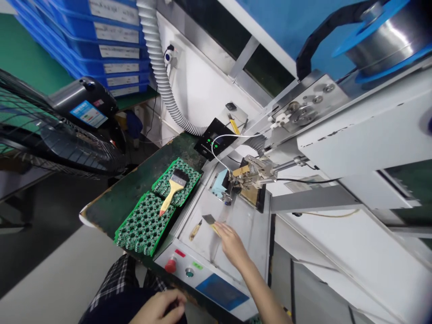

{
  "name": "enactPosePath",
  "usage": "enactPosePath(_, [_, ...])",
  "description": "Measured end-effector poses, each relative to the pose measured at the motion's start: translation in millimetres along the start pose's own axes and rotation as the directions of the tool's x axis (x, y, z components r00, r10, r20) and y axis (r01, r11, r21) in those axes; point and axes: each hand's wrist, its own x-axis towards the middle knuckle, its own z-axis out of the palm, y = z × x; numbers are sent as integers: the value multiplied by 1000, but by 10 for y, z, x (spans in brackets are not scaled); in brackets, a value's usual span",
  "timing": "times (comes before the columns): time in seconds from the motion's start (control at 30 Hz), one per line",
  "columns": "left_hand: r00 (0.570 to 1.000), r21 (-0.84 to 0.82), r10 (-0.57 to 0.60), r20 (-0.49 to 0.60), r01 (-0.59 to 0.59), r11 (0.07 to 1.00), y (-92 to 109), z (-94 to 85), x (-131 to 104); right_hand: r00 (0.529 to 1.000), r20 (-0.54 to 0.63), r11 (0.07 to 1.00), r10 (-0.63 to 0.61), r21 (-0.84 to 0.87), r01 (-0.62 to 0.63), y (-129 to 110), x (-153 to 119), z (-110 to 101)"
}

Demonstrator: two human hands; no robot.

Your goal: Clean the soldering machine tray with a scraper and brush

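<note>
My right hand (pixel 231 243) is closed on the handle of a small flat scraper (pixel 209 219) with a dark grey blade, held over the white bed of a machine. Left of it on the bed lies a short knife (pixel 195 230) with a worn, light handle. At the bottom of the view my left hand (pixel 160 308) is near my lap, loosely curled with a gap between thumb and fingers; nothing shows in it. A paint brush (pixel 173 189) with black bristles rests across two stacks of green circuit boards (pixel 143 225) on the table's dark green top.
The machine head (pixel 249 173) hangs over the bed, fed by a white tube. A red stop button (pixel 170 265) and a blue screen (pixel 222 291) sit on the machine's front. A fan (pixel 67 130) and stacked blue trays (pixel 101 45) stand left; a wire spool (pixel 391 42) is upper right.
</note>
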Motion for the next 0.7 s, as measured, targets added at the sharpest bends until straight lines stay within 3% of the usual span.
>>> enactPosePath(0.1, [996, 79, 40, -85, -33, 996, -41, -32, 141, 990, -55, 991, 131, -7, -132, 51, 119, 7])
enactPosePath(0.2, [994, 97, 56, -89, -47, 994, -110, -25, 193, 976, -13, 975, 217, -31, -218, 12, 238, -38])
enactPosePath(0.3, [995, 113, 22, -96, -11, 994, -132, 2, 236, 980, 36, 980, 198, -37, -197, -84, 92, -102])
enactPosePath(0.4, [984, 277, 20, -177, 31, 960, -14, -21, 443, 956, -45, 956, 288, 78, -284, -121, -137, -139])
enactPosePath(0.47, [971, 456, 87, -222, 25, 889, 128, -71, 706, 887, -138, 887, 440, 218, -406, -94, -220, -137])
enactPosePath(0.57, [958, 703, 195, -209, 9, 711, 349, -139, 1188, 757, -206, 758, 620, 409, -508, -57, -258, -97])
enactPosePath(0.63, [946, 798, 257, -199, 4, 603, 464, -145, 1480, 686, -217, 681, 695, 505, -530, -81, -290, -53])
enactPosePath(0.7, [937, 827, 279, -209, 17, 562, 542, -117, 1709, 612, -218, 607, 760, 575, -549, -140, -358, -2])
